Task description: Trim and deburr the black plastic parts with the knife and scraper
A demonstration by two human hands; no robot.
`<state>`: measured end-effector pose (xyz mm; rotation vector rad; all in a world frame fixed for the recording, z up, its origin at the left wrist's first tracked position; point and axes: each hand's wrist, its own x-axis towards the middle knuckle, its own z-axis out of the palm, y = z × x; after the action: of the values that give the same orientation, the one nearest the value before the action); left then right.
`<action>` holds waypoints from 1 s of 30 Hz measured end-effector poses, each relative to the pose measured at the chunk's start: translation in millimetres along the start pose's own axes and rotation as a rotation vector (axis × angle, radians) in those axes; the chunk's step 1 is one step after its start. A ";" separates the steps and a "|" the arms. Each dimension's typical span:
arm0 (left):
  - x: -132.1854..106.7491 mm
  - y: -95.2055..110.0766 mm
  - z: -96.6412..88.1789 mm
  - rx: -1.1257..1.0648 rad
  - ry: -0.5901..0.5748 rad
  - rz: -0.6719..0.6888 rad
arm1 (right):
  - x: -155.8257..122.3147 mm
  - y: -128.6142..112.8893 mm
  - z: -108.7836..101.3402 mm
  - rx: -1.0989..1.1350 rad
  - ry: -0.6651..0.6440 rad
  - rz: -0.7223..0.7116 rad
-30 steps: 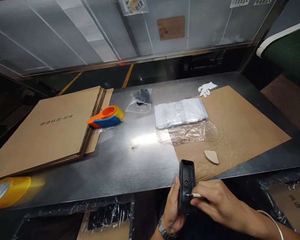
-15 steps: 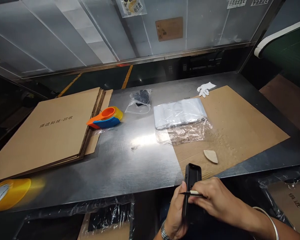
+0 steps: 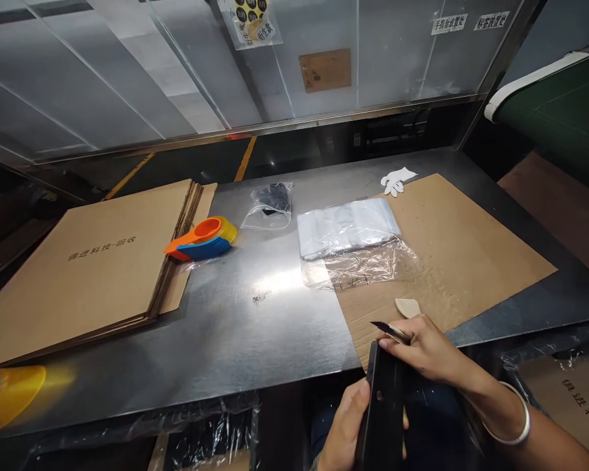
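Note:
My left hand (image 3: 344, 422) grips a long black plastic part (image 3: 383, 409) at the table's front edge, thumb on its near side and fingertips showing at its far side. A plain face with a small round hole is turned up. In my right hand (image 3: 425, 347) is a craft knife (image 3: 391, 331), its dark pointed blade aimed left just above the part's upper end. Whether the blade touches the part I cannot tell. Just beyond my right hand, a beige wedge-shaped piece (image 3: 406, 307) lies on the cardboard sheet (image 3: 481, 255), partly covered by the hand.
A stack of printed cardboard (image 3: 103, 261) lies left, with an orange and blue tape dispenser (image 3: 203, 239) beside it. A yellow tape roll (image 3: 17, 396) sits front left. Farther back are a bagged black item (image 3: 275, 199), clear plastic bags (image 3: 348, 229) and a white glove (image 3: 396, 180).
The black part has been turned from its hollow side to a plain face. My right hand with the knife has moved up to the part's upper end. The view has shifted slightly.

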<state>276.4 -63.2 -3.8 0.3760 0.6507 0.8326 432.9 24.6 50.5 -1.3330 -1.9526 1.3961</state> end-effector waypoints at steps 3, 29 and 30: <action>-1.5 0.1 -2.7 0.030 -0.001 -0.027 | -1.4 -1.8 -0.8 0.033 -0.039 0.005; -6.4 2.1 1.5 0.247 0.104 0.194 | -7.1 19.2 32.9 0.467 0.213 0.247; -6.9 0.9 0.1 0.218 0.103 0.177 | -6.4 18.5 31.4 0.493 0.218 0.260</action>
<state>272.5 -68.0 -0.6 0.5970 0.8160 0.9566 421.0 4.0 22.1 -1.4495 -1.2205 1.6328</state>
